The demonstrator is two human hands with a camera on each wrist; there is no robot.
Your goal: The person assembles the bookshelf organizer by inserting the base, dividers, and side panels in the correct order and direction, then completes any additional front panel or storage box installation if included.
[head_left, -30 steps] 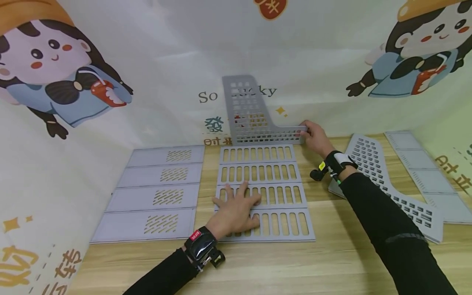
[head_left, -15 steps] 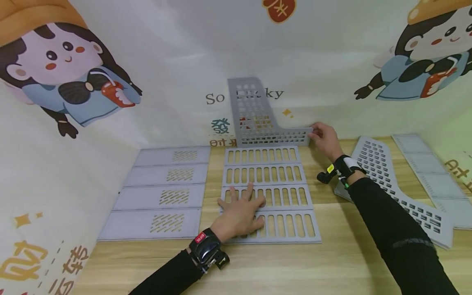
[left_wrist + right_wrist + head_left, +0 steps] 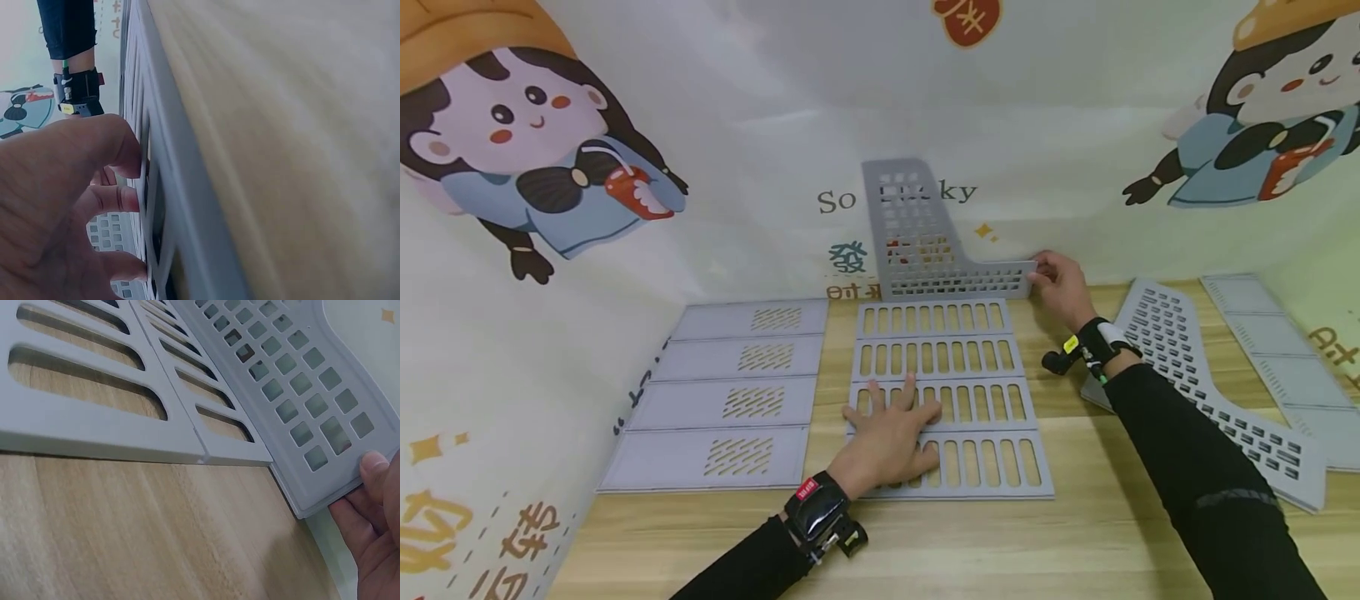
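My left hand (image 3: 887, 442) lies with spread fingers on a grey slotted panel (image 3: 1026, 462) made of several strips, flat on the wooden table. In the left wrist view its fingertips (image 3: 130, 199) touch the panel's face. My right hand (image 3: 1063, 287) pinches the low right end of a grey L-shaped perforated panel (image 3: 917, 242) standing upright at the back. Thumb (image 3: 375, 464) on the front and fingers behind show in the right wrist view. The upright panel's bottom edge meets or nearly meets the slotted panel's far edge.
A grey panel with slanted slits (image 3: 647, 454) lies at the left. To the right lie another L-shaped perforated panel (image 3: 1198, 375) and a long grey panel (image 3: 1296, 379). A printed sheet (image 3: 737, 167) hangs behind the table (image 3: 925, 550).
The view shifts slightly, so everything sits a little farther right than a second ago. Both hands keep their places on the two panels; the right hand's grip at the corner looks nearly the same.
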